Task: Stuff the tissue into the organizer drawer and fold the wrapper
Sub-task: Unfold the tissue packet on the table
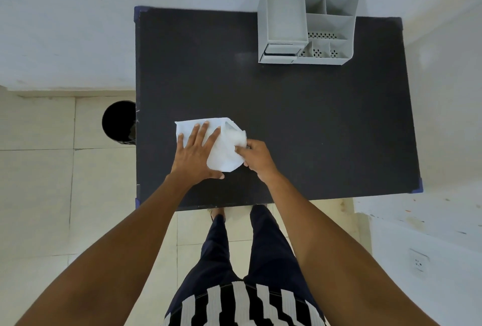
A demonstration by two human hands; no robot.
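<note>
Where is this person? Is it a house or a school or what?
Probably a plain room in a home or small office, hard to say which. There's a dark table against a white wall, a grey desk organizer on it, pale tiled floor, and a black bin beside the table.

No text, label, brand, number or sign can be read anywhere in the view. The white wrapper (221, 148) lying on the dark bench (313, 117) shows a plain surface with no print that can be made out. The grey organizer (284, 17) carries only small round holes in its compartments, no letters. The wall socket (418, 263) at the lower right has no marking that is legible.
</note>
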